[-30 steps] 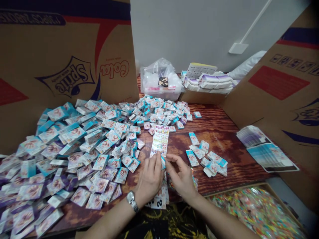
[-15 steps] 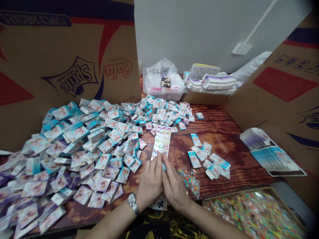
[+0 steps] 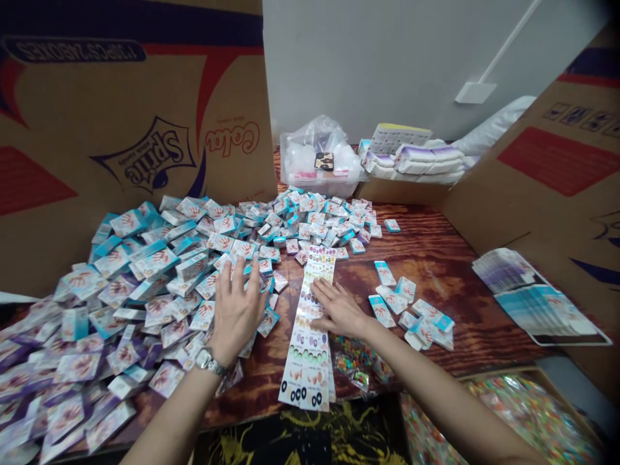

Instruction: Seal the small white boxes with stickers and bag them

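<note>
My left hand (image 3: 238, 309) is over the right edge of a big heap of small printed boxes (image 3: 155, 261), its fingers spread and nothing seen in it. With fingers stretched out, my right hand (image 3: 339, 309) lies flat on the long sticker sheets (image 3: 305, 361). These sheets overlap in a strip that runs from the heap's edge to the front of the table, with rows of small coloured pictures on them. Beside my right wrist are small clear bags of colourful candy-like pieces (image 3: 356, 363), partly under my forearm.
Several loose boxes (image 3: 393, 299) lie on the right of the wooden table (image 3: 339, 397). Flattened cartons (image 3: 535, 297) lie stacked by the right cardboard box (image 3: 542, 168). A carton of colourful bags (image 3: 527, 413) stands front right. A plastic tub (image 3: 320, 171) sits at the back.
My hands, together over the sheets before, have parted. The left moved up and left to the heap; the right moved forward onto the sheets, whose lower part is now in view.
</note>
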### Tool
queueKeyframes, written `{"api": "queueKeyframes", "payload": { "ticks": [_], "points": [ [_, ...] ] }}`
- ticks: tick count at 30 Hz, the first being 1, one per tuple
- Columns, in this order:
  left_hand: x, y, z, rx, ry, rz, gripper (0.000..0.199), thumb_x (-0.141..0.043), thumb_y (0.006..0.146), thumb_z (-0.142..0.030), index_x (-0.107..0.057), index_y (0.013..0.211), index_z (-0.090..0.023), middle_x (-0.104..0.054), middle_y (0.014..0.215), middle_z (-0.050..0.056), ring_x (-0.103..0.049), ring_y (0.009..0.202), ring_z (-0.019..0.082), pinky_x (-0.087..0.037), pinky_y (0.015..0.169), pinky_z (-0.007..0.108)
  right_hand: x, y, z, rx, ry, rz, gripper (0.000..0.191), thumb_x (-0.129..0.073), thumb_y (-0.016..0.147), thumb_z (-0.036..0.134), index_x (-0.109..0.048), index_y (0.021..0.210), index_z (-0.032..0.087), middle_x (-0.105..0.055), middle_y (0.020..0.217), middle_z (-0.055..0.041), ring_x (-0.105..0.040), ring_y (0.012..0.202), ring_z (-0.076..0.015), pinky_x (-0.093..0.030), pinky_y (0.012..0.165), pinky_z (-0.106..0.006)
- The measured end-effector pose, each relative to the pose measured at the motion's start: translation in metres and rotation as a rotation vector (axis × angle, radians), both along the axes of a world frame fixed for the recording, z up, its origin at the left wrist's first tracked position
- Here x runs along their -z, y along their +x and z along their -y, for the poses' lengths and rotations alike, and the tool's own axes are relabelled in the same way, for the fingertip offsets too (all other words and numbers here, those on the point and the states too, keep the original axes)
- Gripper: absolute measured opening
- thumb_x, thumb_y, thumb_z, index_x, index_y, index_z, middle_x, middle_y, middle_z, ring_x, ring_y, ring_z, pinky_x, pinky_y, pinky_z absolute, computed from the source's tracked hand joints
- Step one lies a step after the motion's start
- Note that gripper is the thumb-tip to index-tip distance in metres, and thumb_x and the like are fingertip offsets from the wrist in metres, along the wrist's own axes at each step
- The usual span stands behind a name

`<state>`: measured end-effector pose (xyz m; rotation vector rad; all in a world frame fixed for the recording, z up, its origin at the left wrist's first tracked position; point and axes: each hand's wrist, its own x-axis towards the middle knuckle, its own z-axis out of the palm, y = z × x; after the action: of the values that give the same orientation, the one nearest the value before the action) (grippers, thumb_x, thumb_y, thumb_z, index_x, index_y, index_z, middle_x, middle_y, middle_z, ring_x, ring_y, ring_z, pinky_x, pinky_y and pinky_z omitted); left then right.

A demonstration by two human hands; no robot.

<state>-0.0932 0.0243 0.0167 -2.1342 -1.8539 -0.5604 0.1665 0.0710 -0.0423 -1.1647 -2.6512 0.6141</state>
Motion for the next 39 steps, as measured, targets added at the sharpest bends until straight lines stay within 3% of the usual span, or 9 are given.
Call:
{"api": "queueKeyframes", "payload": {
  "ticks": [3, 8, 13, 16, 19, 22, 25, 29, 39],
  "points": [
    [0.003, 0.014, 0.010, 0.092, 0.002, 0.049, 0.047, -0.050, 0.087, -0.028, -0.043, 0.131, -0.010, -0.038, 0.138, 0.023, -0.026, 0.133, 0.040, -0.031, 0.101, 0.060, 0.010, -0.003, 0.005, -0.018, 0.009, 0.068, 0.080, -0.062, 0.079, 0.049, -0.029, 0.143, 0.013, -0.030, 0.147, -0.0175, -0.022, 0.137, -0.0341, -0.024, 0.107, -0.056],
    [0.027, 0.042, 0.030, 0.276, -0.126, 0.183, 0.044, -0.049, 0.088, -0.023, -0.042, 0.130, -0.013, -0.047, 0.131, 0.017, -0.033, 0.130, 0.032, -0.036, 0.102, 0.051, 0.008, -0.006, 0.013, 0.014, 0.035, 0.030, 0.067, -0.063, 0.080, 0.046, -0.041, 0.137, 0.017, -0.042, 0.141, -0.0145, -0.032, 0.133, -0.0316, -0.027, 0.105, -0.055],
    [0.039, 0.058, 0.040, 0.369, -0.318, 0.409, 0.038, -0.046, 0.089, -0.026, -0.049, 0.125, -0.014, -0.057, 0.121, 0.015, -0.049, 0.117, 0.028, -0.041, 0.097, 0.047, 0.006, -0.007, 0.020, 0.037, 0.129, -0.067, 0.034, -0.059, 0.087, 0.035, -0.059, 0.119, 0.024, -0.060, 0.124, -0.0089, -0.049, 0.120, -0.0272, -0.031, 0.101, -0.051],
    [0.032, 0.067, 0.047, 0.323, -0.595, 0.804, 0.032, -0.045, 0.090, -0.037, -0.062, 0.106, -0.016, -0.067, 0.093, 0.010, -0.062, 0.087, 0.022, -0.050, 0.078, 0.035, -0.002, -0.007, 0.022, 0.043, 0.195, -0.119, 0.020, -0.051, 0.092, 0.030, -0.067, 0.102, 0.025, -0.069, 0.108, -0.0056, -0.059, 0.104, -0.0236, -0.034, 0.098, -0.049],
    [0.020, 0.076, 0.055, 0.268, -1.146, 1.401, 0.049, -0.041, 0.088, -0.054, -0.066, 0.085, -0.012, -0.064, 0.065, 0.006, -0.057, 0.053, 0.013, -0.045, 0.052, 0.022, -0.024, 0.001, 0.028, 0.101, 0.239, -0.233, 0.019, -0.051, 0.092, 0.028, -0.068, 0.100, 0.025, -0.070, 0.103, -0.0055, -0.062, 0.094, -0.0210, -0.039, 0.093, -0.045],
    [0.011, 0.084, 0.058, 0.169, -1.436, 1.959, 0.060, -0.039, 0.085, -0.063, -0.064, 0.094, -0.009, -0.067, 0.075, 0.011, -0.061, 0.056, 0.014, -0.046, 0.050, 0.022, -0.055, 0.012, 0.043, 0.075, 0.229, -0.367, 0.022, -0.049, 0.092, 0.024, -0.065, 0.108, 0.023, -0.069, 0.103, -0.0060, -0.062, 0.091, -0.0189, -0.045, 0.081, -0.036],
    [0.005, 0.089, 0.052, 0.107, -1.296, 2.294, 0.046, -0.043, 0.089, -0.052, -0.059, 0.107, -0.012, -0.068, 0.094, 0.012, -0.066, 0.082, 0.019, -0.052, 0.069, 0.029, -0.086, 0.018, 0.066, -0.143, 0.134, -0.344, 0.024, -0.049, 0.092, 0.021, -0.063, 0.112, 0.023, -0.070, 0.099, -0.0048, -0.062, 0.085, -0.0174, -0.047, 0.074, -0.031],
    [0.000, 0.097, 0.042, 0.020, -1.028, 2.394, 0.022, -0.054, 0.088, -0.025, -0.057, 0.107, -0.014, -0.068, 0.095, 0.007, -0.065, 0.083, 0.016, -0.050, 0.079, 0.029, -0.109, 0.014, 0.086, -0.339, -0.065, -0.235, 0.024, -0.045, 0.094, 0.025, -0.065, 0.108, 0.024, -0.070, 0.087, -0.0035, -0.062, 0.077, -0.0161, -0.048, 0.069, -0.029],
    [0.005, 0.098, 0.044, 0.041, -1.133, 2.504, 0.032, -0.055, 0.086, -0.038, -0.057, 0.106, -0.014, -0.069, 0.091, 0.007, -0.066, 0.080, 0.021, -0.049, 0.081, 0.036, -0.104, 0.012, 0.082, -0.353, -0.224, -0.378, 0.025, -0.046, 0.094, 0.024, -0.061, 0.115, 0.025, -0.070, 0.096, -0.0028, -0.063, 0.088, -0.0153, -0.050, 0.078, -0.031]
  ]
}}
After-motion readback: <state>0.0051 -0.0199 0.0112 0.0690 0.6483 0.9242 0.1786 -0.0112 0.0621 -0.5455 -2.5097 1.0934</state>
